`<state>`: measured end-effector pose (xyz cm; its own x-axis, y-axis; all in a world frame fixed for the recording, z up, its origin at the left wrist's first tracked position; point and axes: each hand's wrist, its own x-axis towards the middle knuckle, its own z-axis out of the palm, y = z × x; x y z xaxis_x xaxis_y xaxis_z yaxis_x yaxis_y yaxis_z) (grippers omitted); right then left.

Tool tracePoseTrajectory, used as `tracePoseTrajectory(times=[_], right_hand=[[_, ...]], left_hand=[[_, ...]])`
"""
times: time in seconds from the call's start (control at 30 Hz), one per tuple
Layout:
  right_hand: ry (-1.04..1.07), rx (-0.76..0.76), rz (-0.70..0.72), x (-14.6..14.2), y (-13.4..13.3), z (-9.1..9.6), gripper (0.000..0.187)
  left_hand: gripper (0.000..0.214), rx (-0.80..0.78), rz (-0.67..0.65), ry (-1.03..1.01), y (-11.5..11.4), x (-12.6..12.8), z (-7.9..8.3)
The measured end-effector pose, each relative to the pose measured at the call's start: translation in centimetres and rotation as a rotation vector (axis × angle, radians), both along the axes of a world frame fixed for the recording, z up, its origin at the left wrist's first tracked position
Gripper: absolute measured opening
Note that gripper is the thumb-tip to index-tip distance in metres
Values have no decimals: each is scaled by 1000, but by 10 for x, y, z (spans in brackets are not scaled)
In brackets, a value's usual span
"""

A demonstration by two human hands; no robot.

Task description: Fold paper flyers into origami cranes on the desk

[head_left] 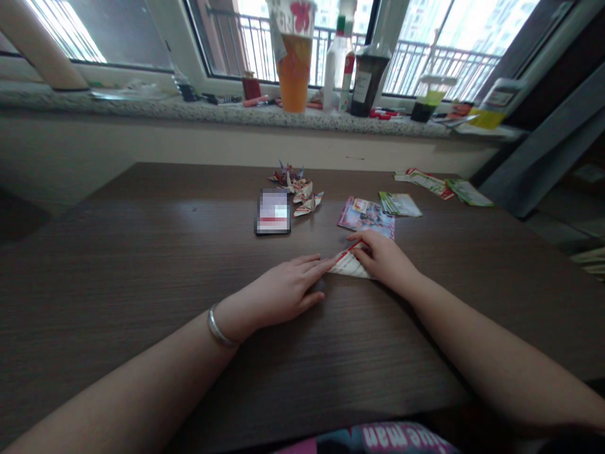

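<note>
A folded piece of white paper with printed lines and a red edge lies on the dark wooden table in front of me. My left hand is flat, its fingers stretched out and their tips touching the paper's left corner. On the other side, my right hand has its thumb and fingers closed on the paper's upper right part, hiding some of it. Just beyond that hand is a colourful printed booklet. Folded paper figures stand in a cluster farther back.
A phone-like device with a blurred screen lies left of the paper figures. Small printed cards and more printed strips lie at the back right. Along the windowsill stand a tall orange-filled cup and several bottles.
</note>
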<state>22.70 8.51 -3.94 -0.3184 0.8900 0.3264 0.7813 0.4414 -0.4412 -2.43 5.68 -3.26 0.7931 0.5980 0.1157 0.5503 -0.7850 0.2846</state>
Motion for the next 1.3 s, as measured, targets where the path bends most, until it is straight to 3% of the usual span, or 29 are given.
tracePoseTrajectory(times=[0.33,0.6,0.83,1.03,1.13,1.3], right_hand=[[-142,-22,-67,-2,14,-7,28],[-271,-15,-30,-3,17,-4,21],[-286,59,10,-1,16,-4,25],[-307,241,113,-13,0,10,20],[-354,200,193,-21,-6,15,18],[-337,60,178,-22,-7,12,16]], left_hand=[[53,8,56,54,-3,6,3],[51,9,111,-54,-6,7,0],[50,38,121,-39,-7,9,-1],[47,119,84,0,-8,10,1],[46,144,69,35,-10,11,3],[40,168,29,52,-8,11,7]])
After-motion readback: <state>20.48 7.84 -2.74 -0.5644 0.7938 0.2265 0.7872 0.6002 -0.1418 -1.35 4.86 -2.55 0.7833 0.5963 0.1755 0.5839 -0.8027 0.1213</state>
